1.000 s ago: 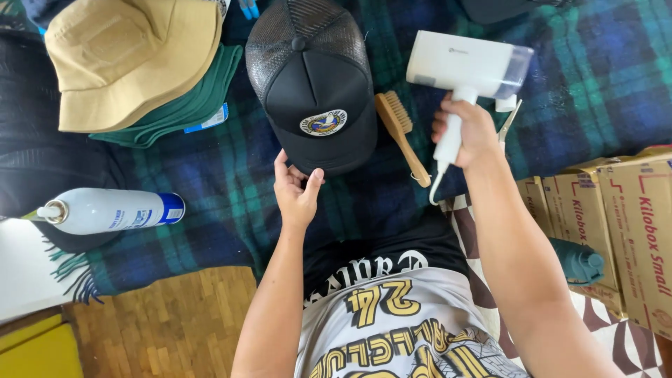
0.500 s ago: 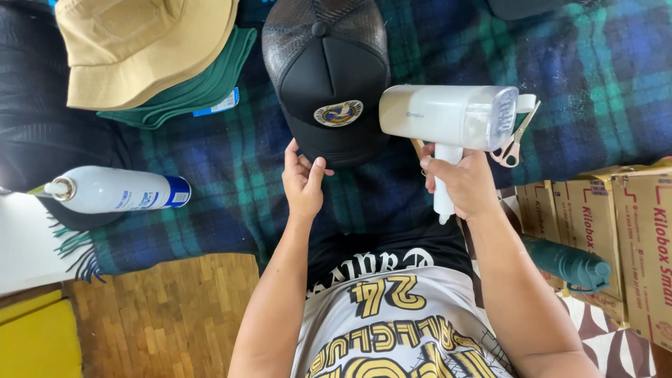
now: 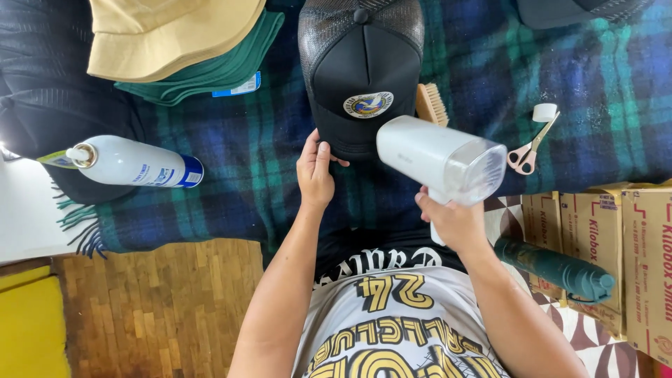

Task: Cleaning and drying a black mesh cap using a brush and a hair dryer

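White plastic filled the right hand (image 3: 453,222), whose fingers were clenched around the handle of a handheld steamer (image 3: 441,158) held above the near edge of the plaid blanket (image 3: 602,84), its clear end turned to the right. Just left of it, the left hand (image 3: 316,170) pinched the brim of a black mesh-backed cap (image 3: 361,66), which lay flat on the blanket with a round badge on its front panel. A wooden brush (image 3: 432,103) showed beside the cap, partly hidden behind the steamer. Off to the right lay small scissors (image 3: 530,148) with a little white cap at their tip. To the left, a white spray can (image 3: 133,162) lay on its side. Farther off sat a tan bucket hat (image 3: 171,33) atop folded green cloth (image 3: 210,73).
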